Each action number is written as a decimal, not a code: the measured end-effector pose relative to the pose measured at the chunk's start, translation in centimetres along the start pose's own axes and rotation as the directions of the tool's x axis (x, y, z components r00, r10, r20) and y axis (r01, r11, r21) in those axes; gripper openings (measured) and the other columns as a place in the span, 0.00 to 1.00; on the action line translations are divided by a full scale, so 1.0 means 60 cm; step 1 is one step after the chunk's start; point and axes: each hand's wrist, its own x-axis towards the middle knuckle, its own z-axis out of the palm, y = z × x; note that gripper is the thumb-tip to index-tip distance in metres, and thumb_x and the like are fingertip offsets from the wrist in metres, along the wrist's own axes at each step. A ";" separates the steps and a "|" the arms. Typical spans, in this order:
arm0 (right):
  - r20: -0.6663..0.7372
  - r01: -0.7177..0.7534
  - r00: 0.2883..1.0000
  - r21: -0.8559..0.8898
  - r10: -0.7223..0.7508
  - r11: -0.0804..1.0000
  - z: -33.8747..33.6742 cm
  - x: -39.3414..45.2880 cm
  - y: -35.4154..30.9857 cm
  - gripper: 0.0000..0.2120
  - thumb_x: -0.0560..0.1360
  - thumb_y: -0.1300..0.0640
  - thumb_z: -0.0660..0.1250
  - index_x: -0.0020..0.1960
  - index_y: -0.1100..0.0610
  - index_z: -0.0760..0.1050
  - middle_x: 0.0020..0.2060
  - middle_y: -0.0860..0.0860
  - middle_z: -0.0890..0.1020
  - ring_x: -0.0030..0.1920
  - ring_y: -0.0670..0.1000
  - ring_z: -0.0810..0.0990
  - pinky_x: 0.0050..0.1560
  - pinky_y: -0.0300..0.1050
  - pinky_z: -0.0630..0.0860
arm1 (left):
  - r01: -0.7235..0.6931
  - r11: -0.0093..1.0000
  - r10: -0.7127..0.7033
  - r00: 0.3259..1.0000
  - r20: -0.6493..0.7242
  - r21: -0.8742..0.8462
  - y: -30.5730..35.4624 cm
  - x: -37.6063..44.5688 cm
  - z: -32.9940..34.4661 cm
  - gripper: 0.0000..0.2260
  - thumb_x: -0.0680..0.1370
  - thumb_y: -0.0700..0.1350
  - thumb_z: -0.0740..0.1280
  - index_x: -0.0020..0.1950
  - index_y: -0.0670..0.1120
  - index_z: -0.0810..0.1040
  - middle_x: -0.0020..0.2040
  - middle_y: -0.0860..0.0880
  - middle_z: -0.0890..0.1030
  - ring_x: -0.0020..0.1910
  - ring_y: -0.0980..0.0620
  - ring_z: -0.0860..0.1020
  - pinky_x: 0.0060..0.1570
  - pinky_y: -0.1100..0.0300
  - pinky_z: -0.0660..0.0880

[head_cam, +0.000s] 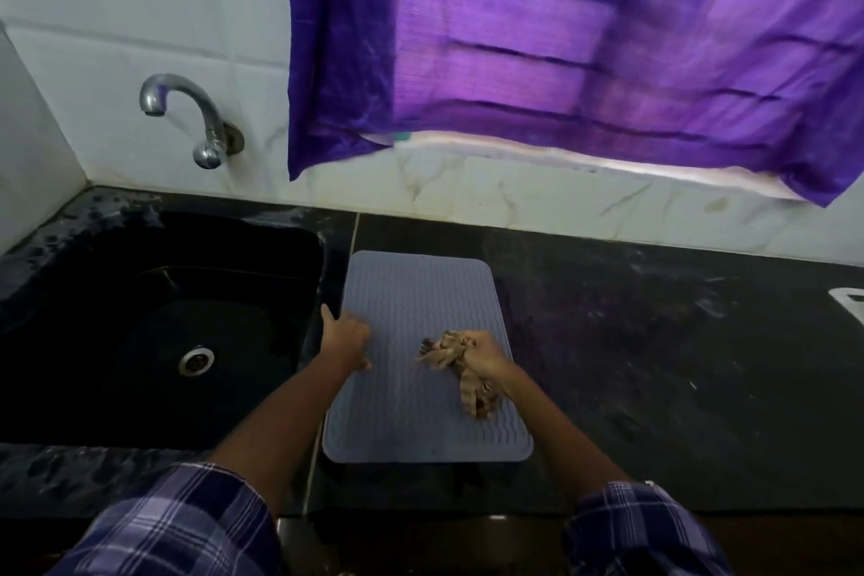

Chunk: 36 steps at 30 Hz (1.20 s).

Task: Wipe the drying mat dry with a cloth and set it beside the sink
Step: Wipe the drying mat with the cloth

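Head view: looks down on a dark speckled stone table [654,341] with both arms reaching in from the bottom of the frame.
Drying mat: a grey-blue ribbed silicone drying mat [421,295] with rounded corners lies flat on the table at the centre of the frame, its left edge just beside the sink.
Sink: a black sunken basin sink [117,295] with a steel drain fills the left of the frame; its rim looks wet.
Left hand: the left hand [345,337] rests on the mat's left edge, fingers straight and loosely together, one fingertip pointing towards the sink rim.
Right hand: the right hand [484,358] sits on the mat right of centre, its fingers curled tight round the cloth.
Cloth: a crumpled brown striped cloth [470,393] is bunched in the right hand and touches the mat.
Tap: a curved steel wall tap [187,108] stands at the upper left, above the sink.
Curtain: a purple fabric curtain [561,37] hangs across the upper right.
Sleeves: blue plaid sleeves [187,524] show at the bottom edge.
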 end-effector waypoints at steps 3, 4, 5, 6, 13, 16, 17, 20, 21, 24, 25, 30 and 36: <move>-0.009 -0.005 1.000 -0.041 0.004 0.999 -0.008 0.054 0.007 0.08 0.76 0.67 0.64 0.45 0.66 0.82 0.42 0.57 0.81 0.44 0.50 0.77 0.41 0.39 0.73 | -0.040 0.999 0.040 0.999 0.006 0.019 0.007 0.048 -0.007 0.31 0.76 0.59 0.64 0.75 0.45 0.63 0.75 0.47 0.63 0.76 0.45 0.57 0.73 0.34 0.49; -0.012 -0.007 1.000 -0.067 0.007 0.998 -0.012 0.073 0.008 0.08 0.76 0.66 0.64 0.43 0.67 0.82 0.43 0.59 0.82 0.44 0.51 0.76 0.44 0.43 0.74 | -0.050 0.998 0.049 0.999 0.015 0.029 0.008 0.064 -0.010 0.32 0.76 0.59 0.64 0.75 0.45 0.62 0.76 0.46 0.62 0.76 0.45 0.56 0.72 0.34 0.49; -0.028 -0.004 1.000 -0.104 0.001 0.995 -0.017 0.091 0.004 0.09 0.76 0.67 0.64 0.42 0.67 0.81 0.43 0.60 0.83 0.45 0.51 0.77 0.45 0.46 0.75 | -0.055 0.998 0.054 0.998 0.021 0.034 0.009 0.080 -0.013 0.33 0.76 0.60 0.64 0.76 0.45 0.61 0.76 0.46 0.61 0.76 0.45 0.56 0.72 0.34 0.49; -0.057 0.012 0.998 -0.139 -0.020 0.990 -0.021 0.110 -0.001 0.09 0.76 0.67 0.63 0.43 0.67 0.81 0.45 0.60 0.83 0.48 0.53 0.79 0.48 0.48 0.76 | -0.054 0.998 0.054 0.998 0.022 0.033 0.010 0.098 -0.017 0.34 0.76 0.60 0.64 0.76 0.45 0.60 0.76 0.47 0.60 0.76 0.44 0.55 0.72 0.34 0.49; -0.101 0.115 0.976 -0.507 -0.192 0.854 -0.051 0.274 -0.080 0.16 0.77 0.60 0.61 0.64 0.56 0.75 0.59 0.59 0.79 0.62 0.59 0.74 0.61 0.53 0.73 | -0.057 0.997 0.057 0.998 0.008 -0.048 0.008 0.239 -0.065 0.41 0.73 0.61 0.69 0.78 0.47 0.54 0.79 0.49 0.53 0.78 0.43 0.49 0.72 0.35 0.48; 0.008 0.165 0.973 -0.724 -0.231 0.670 -0.037 0.339 -0.104 0.17 0.78 0.58 0.60 0.67 0.55 0.72 0.64 0.57 0.75 0.65 0.58 0.70 0.63 0.53 0.70 | -0.072 0.989 0.066 0.997 0.047 0.131 0.015 0.280 -0.071 0.45 0.70 0.63 0.70 0.79 0.48 0.51 0.79 0.50 0.52 0.79 0.42 0.46 0.71 0.31 0.45; 0.055 0.167 0.980 -0.749 -0.192 0.641 -0.025 0.353 -0.104 0.18 0.79 0.58 0.59 0.68 0.56 0.70 0.65 0.58 0.74 0.66 0.59 0.69 0.63 0.54 0.69 | -0.072 0.983 0.063 0.996 0.062 0.166 0.018 0.288 -0.068 0.45 0.70 0.63 0.70 0.79 0.48 0.52 0.79 0.50 0.53 0.79 0.42 0.46 0.70 0.30 0.44; 0.069 0.136 0.989 -0.769 -0.129 0.624 0.005 0.371 -0.091 0.19 0.80 0.58 0.57 0.69 0.61 0.67 0.65 0.61 0.69 0.66 0.60 0.68 0.61 0.56 0.72 | -0.067 0.980 0.052 0.995 0.082 0.186 0.019 0.302 -0.063 0.45 0.69 0.65 0.69 0.79 0.50 0.52 0.79 0.50 0.55 0.79 0.42 0.46 0.68 0.27 0.42; 0.052 0.126 0.990 -0.768 -0.135 0.628 0.008 0.372 -0.091 0.18 0.79 0.59 0.58 0.68 0.62 0.68 0.65 0.61 0.70 0.65 0.60 0.68 0.59 0.55 0.73 | -0.068 0.980 0.052 0.995 0.089 0.187 0.018 0.303 -0.063 0.46 0.70 0.65 0.69 0.79 0.50 0.51 0.79 0.51 0.54 0.79 0.42 0.46 0.68 0.27 0.41; 0.045 0.119 0.991 -0.755 -0.130 0.645 0.006 0.361 -0.092 0.16 0.79 0.61 0.58 0.66 0.63 0.71 0.63 0.61 0.73 0.65 0.60 0.70 0.61 0.53 0.73 | -0.067 0.982 0.048 0.993 0.112 0.174 0.014 0.298 -0.068 0.46 0.70 0.66 0.68 0.80 0.50 0.47 0.80 0.51 0.51 0.78 0.41 0.44 0.67 0.27 0.40; 0.044 0.118 0.991 -0.753 -0.129 0.647 0.007 0.348 -0.086 0.15 0.79 0.62 0.58 0.65 0.62 0.73 0.62 0.61 0.75 0.64 0.60 0.72 0.62 0.53 0.73 | -0.069 0.984 0.051 0.992 0.111 0.162 0.014 0.296 -0.069 0.46 0.70 0.65 0.68 0.79 0.50 0.47 0.80 0.52 0.50 0.78 0.41 0.44 0.67 0.27 0.39; 0.199 0.206 0.976 -0.715 -0.087 0.668 0.022 0.221 -0.046 0.13 0.76 0.58 0.64 0.60 0.60 0.76 0.58 0.58 0.78 0.61 0.57 0.75 0.62 0.51 0.74 | -0.088 0.990 0.080 0.994 0.077 0.111 0.010 0.290 -0.076 0.45 0.71 0.62 0.70 0.79 0.48 0.51 0.79 0.50 0.55 0.78 0.41 0.47 0.67 0.27 0.39; 0.161 0.093 0.987 -0.691 0.028 0.717 -0.040 0.324 -0.114 0.12 0.75 0.56 0.65 0.56 0.60 0.78 0.50 0.55 0.81 0.54 0.56 0.80 0.52 0.48 0.75 | -0.079 0.987 0.070 0.995 0.073 0.140 0.012 0.292 -0.072 0.44 0.71 0.64 0.69 0.79 0.49 0.53 0.79 0.51 0.55 0.79 0.42 0.47 0.67 0.27 0.40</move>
